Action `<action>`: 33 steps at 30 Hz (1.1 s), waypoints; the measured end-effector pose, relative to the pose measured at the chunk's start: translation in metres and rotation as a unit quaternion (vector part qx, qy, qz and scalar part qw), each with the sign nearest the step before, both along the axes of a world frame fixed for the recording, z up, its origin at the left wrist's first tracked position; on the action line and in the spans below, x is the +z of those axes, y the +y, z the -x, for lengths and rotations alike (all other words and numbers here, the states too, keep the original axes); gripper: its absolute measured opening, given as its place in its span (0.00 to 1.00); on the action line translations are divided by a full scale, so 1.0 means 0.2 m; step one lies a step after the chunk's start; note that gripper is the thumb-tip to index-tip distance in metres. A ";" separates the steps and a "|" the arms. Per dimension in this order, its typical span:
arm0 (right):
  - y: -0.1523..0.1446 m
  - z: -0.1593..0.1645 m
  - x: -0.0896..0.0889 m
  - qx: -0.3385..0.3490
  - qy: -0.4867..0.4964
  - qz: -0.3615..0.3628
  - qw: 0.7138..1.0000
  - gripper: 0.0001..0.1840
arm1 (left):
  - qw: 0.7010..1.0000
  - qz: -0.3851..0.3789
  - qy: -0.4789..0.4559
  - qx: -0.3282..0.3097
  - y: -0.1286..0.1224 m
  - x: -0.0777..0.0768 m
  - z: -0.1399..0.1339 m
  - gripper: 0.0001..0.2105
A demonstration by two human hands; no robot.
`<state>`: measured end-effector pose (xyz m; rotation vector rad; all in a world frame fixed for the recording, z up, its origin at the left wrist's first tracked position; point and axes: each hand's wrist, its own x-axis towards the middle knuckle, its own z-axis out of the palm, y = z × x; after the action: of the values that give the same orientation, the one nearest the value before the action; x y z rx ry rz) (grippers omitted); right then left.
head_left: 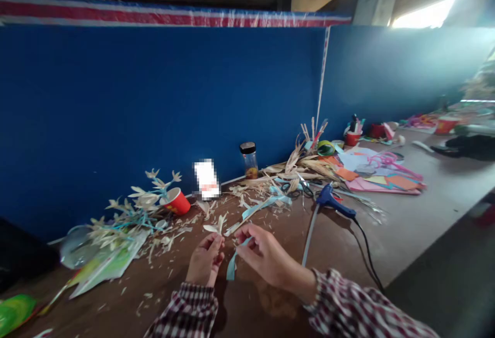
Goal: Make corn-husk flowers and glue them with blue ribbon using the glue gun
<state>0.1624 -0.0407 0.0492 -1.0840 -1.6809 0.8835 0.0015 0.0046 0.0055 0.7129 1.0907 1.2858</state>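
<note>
My left hand (205, 258) pinches the base of a small pale flower (216, 225) whose petals look like dried corn husk. Close by on the right, my right hand (266, 256) has its thumb and fingers closed on a light-blue paper strip (231, 267), which hangs down between the two hands. Just beyond them on the brown table lies another light-blue strip (258, 207) among husk scraps. A blue glue gun (331, 200) rests to the right of my right hand, its black cord trailing toward the table's front edge.
At left, finished-looking husk flowers (145, 201) on blue stems lie beside a tipped red paper cup (177, 202). A lidded jar (249, 162) stands against the blue partition (162, 96). Scissors (304, 185), dried husks (309, 165) and coloured paper (386, 181) spread along the right.
</note>
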 end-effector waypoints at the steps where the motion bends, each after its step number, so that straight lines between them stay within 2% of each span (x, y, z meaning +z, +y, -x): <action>1: -0.05 -0.08 0.03 -0.001 -0.056 -0.024 0.998 0.11 | 1.000 -0.010 -0.003 0.002 0.00 0.00 0.00 0.14; 3: -0.11 -0.27 0.08 -0.030 -0.180 -0.058 0.982 0.14 | 0.999 -0.033 -0.030 -0.007 0.00 -0.01 0.00 0.13; 4: -0.12 -0.38 0.09 -0.068 -0.246 -0.075 0.964 0.13 | 0.998 -0.042 -0.039 -0.011 0.00 -0.01 0.00 0.13; 6: -0.12 -0.62 0.08 -0.175 -0.382 -0.083 0.904 0.13 | 0.997 -0.050 -0.056 -0.022 -0.01 0.00 -0.01 0.13; 9: -0.06 -0.92 0.03 -0.330 -0.517 -0.047 0.788 0.13 | 0.996 -0.049 -0.066 -0.028 -0.02 0.01 -0.02 0.12; 10: -0.04 -0.99 0.00 -0.345 -0.545 -0.028 0.763 0.14 | 0.997 -0.045 -0.063 -0.028 -0.03 0.01 -0.02 0.12; 12: -0.01 -1.09 -0.05 -0.358 -0.572 0.006 0.738 0.15 | 0.998 -0.034 -0.055 -0.025 -0.03 0.01 -0.02 0.12; 15: 0.01 -1.14 -0.11 -0.343 -0.583 -0.002 0.737 0.15 | 0.998 -0.022 -0.055 -0.010 -0.03 0.00 -0.02 0.14; 18: 0.01 -1.16 -0.13 -0.327 -0.587 -0.035 0.740 0.17 | 0.998 -0.009 -0.056 0.004 -0.02 -0.01 -0.01 0.16; 23: -0.04 -1.21 -0.12 -0.339 -0.576 -0.097 0.738 0.16 | 0.999 -0.015 -0.051 -0.007 -0.02 -0.02 -0.02 0.14; 26: -0.06 -1.25 -0.10 -0.333 -0.561 -0.120 0.748 0.15 | 0.999 -0.020 -0.041 -0.027 -0.02 -0.01 -0.02 0.13; 33: -0.03 -1.31 -0.10 -0.342 -0.532 -0.176 0.754 0.15 | 0.999 -0.017 -0.025 -0.035 -0.01 -0.02 -0.01 0.12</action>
<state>0.4243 -0.0460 0.0301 -1.9058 -1.8952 -0.6811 0.0038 0.0022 0.0025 0.7338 0.9987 1.2586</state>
